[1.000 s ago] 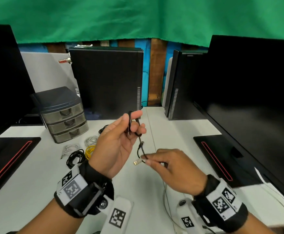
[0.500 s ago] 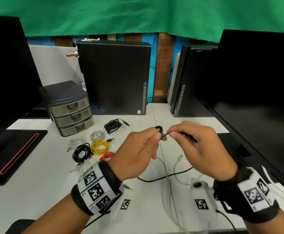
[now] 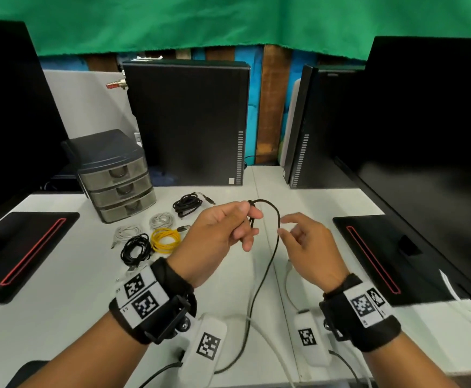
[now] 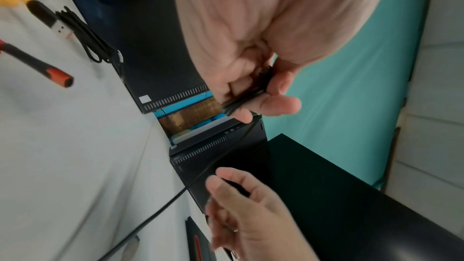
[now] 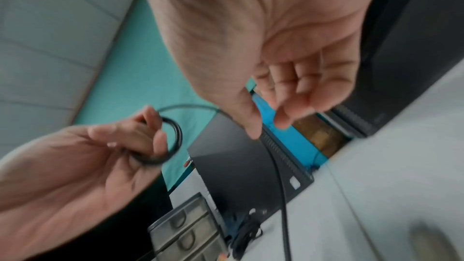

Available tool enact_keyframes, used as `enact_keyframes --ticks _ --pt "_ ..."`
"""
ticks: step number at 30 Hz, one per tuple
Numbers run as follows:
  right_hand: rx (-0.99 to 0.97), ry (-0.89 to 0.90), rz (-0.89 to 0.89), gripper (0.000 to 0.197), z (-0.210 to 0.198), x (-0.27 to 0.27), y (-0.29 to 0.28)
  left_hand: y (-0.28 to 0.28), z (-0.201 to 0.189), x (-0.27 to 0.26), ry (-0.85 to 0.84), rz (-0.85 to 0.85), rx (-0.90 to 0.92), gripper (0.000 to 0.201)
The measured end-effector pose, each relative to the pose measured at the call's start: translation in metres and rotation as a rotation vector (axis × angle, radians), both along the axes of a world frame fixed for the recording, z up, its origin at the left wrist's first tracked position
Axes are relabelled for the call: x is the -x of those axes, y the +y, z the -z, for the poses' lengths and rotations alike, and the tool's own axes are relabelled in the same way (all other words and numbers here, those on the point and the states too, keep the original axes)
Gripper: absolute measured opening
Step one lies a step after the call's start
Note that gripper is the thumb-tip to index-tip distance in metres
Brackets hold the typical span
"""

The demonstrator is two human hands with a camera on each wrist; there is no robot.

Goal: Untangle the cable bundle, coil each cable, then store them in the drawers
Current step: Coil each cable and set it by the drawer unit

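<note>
Two hands work above the white tabletop [image 3: 60, 275]. The left hand [image 3: 217, 236] pinches a small round coil of thin black cable [image 3: 267, 264], whose loose length arcs over and trails down. The right hand [image 3: 307, 247] hangs loosely uncurled beside that strand, gripping nothing. Five coiled cables lie near the three-drawer plastic chest [image 3: 116, 177].
</note>
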State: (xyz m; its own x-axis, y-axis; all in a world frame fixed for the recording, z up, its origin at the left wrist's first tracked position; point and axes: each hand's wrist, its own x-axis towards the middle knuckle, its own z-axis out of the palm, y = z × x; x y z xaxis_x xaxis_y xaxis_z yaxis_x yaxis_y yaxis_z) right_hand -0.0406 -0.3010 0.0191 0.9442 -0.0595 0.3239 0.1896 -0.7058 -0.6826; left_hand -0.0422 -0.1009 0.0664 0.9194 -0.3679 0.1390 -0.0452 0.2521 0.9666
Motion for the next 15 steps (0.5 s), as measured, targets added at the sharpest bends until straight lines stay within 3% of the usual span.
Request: enact_keyframes --ticks 2,6,9,13,15 --pt "0.032 0.191 0.023 0.034 -0.003 0.004 -0.005 0.001 0.006 -0.007 0.025 -0.090 -0.061 0.028" --pt "0.144 0.242 -0.073 0.033 -0.040 0.012 -0.006 -0.002 0.010 -0.014 0.069 -0.165 -0.086 0.033" --pt "0.424 0.401 -0.163 0.029 -0.051 0.030 -0.003 -0.002 0.008 -0.014 0.075 -0.228 -0.097 0.036" --pt "0.772 0.833 -0.357 0.068 -0.031 0.073 -0.005 0.005 0.000 -0.016 0.069 -0.320 -0.118 0.037" --pt "0.901 0.853 -0.400 0.078 -0.024 0.094 -0.004 0.009 -0.003 -0.018 0.067 -0.330 -0.097 0.036"
